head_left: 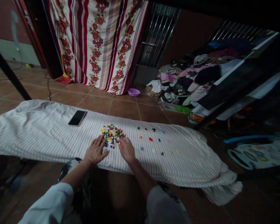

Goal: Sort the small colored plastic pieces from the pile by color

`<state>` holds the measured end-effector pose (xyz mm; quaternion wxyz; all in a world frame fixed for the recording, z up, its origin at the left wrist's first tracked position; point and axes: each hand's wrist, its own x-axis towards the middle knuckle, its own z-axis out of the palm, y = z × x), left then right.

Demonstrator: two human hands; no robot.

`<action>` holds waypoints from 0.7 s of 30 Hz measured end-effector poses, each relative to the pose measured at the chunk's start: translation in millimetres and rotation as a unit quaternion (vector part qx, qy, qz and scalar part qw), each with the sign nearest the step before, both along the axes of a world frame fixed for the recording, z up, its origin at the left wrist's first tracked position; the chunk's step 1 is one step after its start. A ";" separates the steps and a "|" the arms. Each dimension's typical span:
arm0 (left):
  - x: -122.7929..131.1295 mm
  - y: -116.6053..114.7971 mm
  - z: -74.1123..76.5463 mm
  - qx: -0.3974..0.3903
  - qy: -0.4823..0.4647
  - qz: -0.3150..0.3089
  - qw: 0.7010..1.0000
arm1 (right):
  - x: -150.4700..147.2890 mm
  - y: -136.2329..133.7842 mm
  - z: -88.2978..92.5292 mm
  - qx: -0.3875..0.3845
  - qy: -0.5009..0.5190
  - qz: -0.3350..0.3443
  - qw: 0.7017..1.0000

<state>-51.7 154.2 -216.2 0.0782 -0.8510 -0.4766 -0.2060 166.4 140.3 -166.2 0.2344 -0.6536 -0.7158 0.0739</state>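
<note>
A heap of small coloured beads lies on a striped cloth spread over a low, long surface. My left hand rests flat on the cloth with its fingers spread, fingertips touching the left edge of the heap. My right hand lies at the heap's near right edge, fingers curled down onto the beads; I cannot make out whether it pinches one. Several loose beads are scattered over the cloth to the right of the heap.
A black phone lies on the cloth, back left of the heap. Behind are a tiled floor, a flowered curtain, a purple bowl and a pile of clothes. Toys lie on the floor at right.
</note>
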 end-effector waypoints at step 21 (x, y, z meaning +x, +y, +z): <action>1.9 -1.7 5.5 -0.011 0.014 0.007 1.000 | -10.6 26.5 1.3 -0.016 -0.105 0.087 0.991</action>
